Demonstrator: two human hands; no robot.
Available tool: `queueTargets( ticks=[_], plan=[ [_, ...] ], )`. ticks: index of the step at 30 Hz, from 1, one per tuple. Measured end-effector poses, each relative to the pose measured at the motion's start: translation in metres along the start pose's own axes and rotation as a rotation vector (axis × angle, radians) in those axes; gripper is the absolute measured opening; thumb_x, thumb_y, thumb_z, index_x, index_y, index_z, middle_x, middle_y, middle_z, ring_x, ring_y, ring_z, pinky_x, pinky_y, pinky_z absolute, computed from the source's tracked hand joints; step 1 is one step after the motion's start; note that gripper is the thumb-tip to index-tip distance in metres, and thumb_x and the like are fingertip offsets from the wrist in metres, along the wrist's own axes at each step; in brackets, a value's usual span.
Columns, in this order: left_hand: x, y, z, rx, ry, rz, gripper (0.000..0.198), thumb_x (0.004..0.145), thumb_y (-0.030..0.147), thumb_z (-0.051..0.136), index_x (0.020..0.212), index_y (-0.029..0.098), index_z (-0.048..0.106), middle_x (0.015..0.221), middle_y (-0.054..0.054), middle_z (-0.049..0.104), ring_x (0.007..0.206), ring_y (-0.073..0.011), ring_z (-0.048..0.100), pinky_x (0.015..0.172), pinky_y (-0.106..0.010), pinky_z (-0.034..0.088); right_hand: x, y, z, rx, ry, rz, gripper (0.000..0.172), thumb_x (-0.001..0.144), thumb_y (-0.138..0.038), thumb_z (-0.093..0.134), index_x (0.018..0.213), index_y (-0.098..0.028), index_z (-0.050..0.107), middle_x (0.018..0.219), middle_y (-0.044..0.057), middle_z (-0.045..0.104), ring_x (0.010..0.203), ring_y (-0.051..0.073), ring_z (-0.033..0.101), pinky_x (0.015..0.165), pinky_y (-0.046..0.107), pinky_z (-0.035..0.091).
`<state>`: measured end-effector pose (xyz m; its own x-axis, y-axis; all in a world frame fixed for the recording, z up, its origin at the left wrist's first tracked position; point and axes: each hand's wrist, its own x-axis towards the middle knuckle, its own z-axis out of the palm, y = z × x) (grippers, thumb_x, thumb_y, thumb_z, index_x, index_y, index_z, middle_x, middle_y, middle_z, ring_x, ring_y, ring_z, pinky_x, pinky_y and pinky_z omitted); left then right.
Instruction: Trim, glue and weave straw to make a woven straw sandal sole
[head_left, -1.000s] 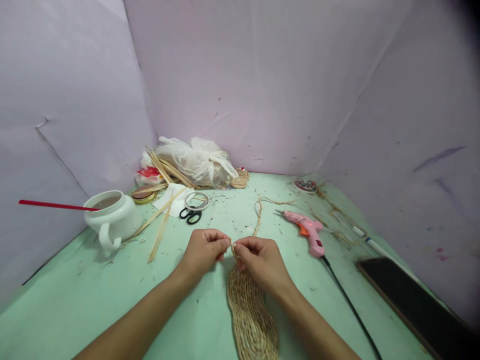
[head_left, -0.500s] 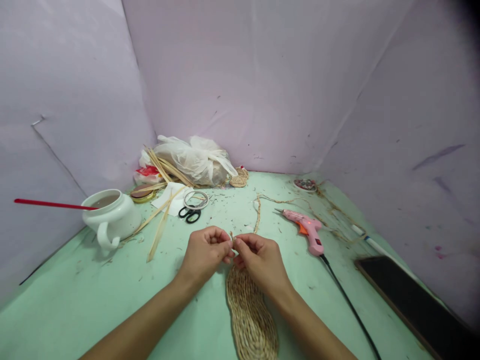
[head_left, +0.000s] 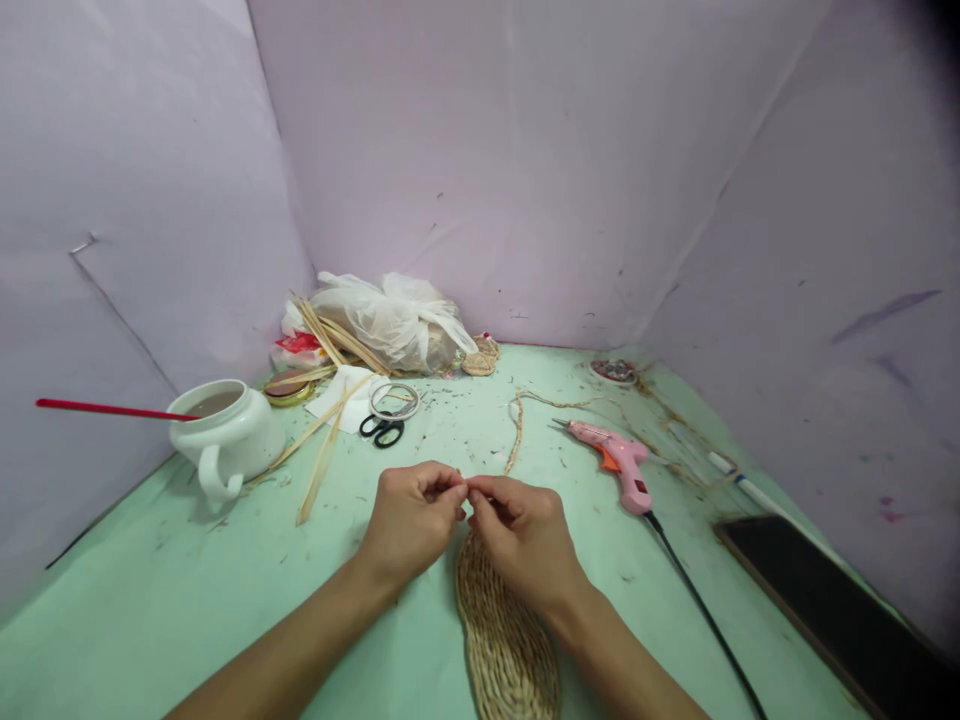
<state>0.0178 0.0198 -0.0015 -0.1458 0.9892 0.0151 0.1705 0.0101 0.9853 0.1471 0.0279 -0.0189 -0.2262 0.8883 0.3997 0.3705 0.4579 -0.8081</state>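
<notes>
Braid end, exposed earlier, is now hidden, pinched between left hand point(head_left: 411, 522) and right hand point(head_left: 527, 535), fingers point(head_left: 454, 492) closed, above mat point(head_left: 504, 640).

Left hand point(head_left: 411, 520), right hand point(head_left: 525, 530) — woven mat point(head_left: 506, 640)

walls point(head_left: 525, 150): lilac sheets, creased, on three sides | tabletop point(head_left: 150, 600): mint-green, flecked with debris | light: soft, even
</notes>
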Motion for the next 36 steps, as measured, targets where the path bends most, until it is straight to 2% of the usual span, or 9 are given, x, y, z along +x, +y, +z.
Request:
queueTargets(
  ticks=[8,16,24,30,33,36],
  plan=[
    [-0.001,0.005,-0.002,-0.072,-0.063,0.029,0.009,0.063,0.022,0.061,0.061,0.013,0.059,0.050,0.003,0.057,0.046,-0.0091,0.054,0.046,-0.018,0.045,0.003,-0.006,-0.003,0.074,0.014,0.048,0.016,0.076,-0.017,0.052,0.074,-0.016,0.068,0.060,0.001,0.068,0.047,0.011,0.059,0.046,0.019,0.046],
    [-0.001,0.002,-0.001,0.002,-0.021,0.038,0.010,0.063,0.022,0.062,0.060,0.013,0.060,0.048,0.002,0.056,0.044,-0.0085,0.050,0.043,-0.018,0.041,0.002,-0.004,0.000,0.025,0.048,0.036,0.020,0.077,-0.016,0.051,0.067,-0.016,0.067,0.056,0.000,0.066,0.045,0.009,0.055,0.045,0.018,0.042],
    [-0.001,-0.010,-0.003,0.152,-0.024,0.189,0.012,0.070,0.021,0.057,0.062,0.015,0.063,0.055,0.000,0.060,0.052,-0.0110,0.053,0.050,-0.020,0.044,0.001,-0.004,-0.002,-0.097,0.080,-0.114,0.019,0.074,-0.012,0.051,0.070,-0.016,0.070,0.057,0.001,0.066,0.047,0.010,0.054,0.047,0.020,0.040],
    [-0.004,-0.010,-0.003,0.360,0.037,0.428,0.015,0.072,0.014,0.051,0.062,0.015,0.062,0.055,-0.001,0.061,0.052,-0.0106,0.054,0.050,-0.020,0.042,0.000,-0.005,-0.002,-0.182,0.083,-0.241,0.021,0.074,-0.011,0.049,0.073,-0.012,0.071,0.057,0.004,0.066,0.046,0.011,0.055,0.047,0.021,0.041],
    [-0.004,-0.009,-0.004,0.429,0.067,0.544,0.013,0.072,0.013,0.051,0.063,0.015,0.061,0.057,-0.001,0.062,0.052,-0.0107,0.054,0.052,-0.021,0.042,0.000,-0.005,-0.001,-0.163,0.092,-0.254,0.021,0.075,-0.012,0.050,0.076,-0.012,0.071,0.060,0.005,0.068,0.048,0.012,0.057,0.048,0.021,0.042],
    [-0.004,-0.008,-0.004,0.442,0.073,0.547,0.013,0.072,0.015,0.050,0.063,0.015,0.060,0.056,-0.001,0.060,0.050,-0.0104,0.052,0.050,-0.021,0.040,-0.001,-0.004,0.001,-0.126,0.080,-0.216,0.021,0.075,-0.013,0.051,0.077,-0.014,0.071,0.065,0.005,0.070,0.054,0.014,0.062,0.052,0.023,0.046]
  ],
)
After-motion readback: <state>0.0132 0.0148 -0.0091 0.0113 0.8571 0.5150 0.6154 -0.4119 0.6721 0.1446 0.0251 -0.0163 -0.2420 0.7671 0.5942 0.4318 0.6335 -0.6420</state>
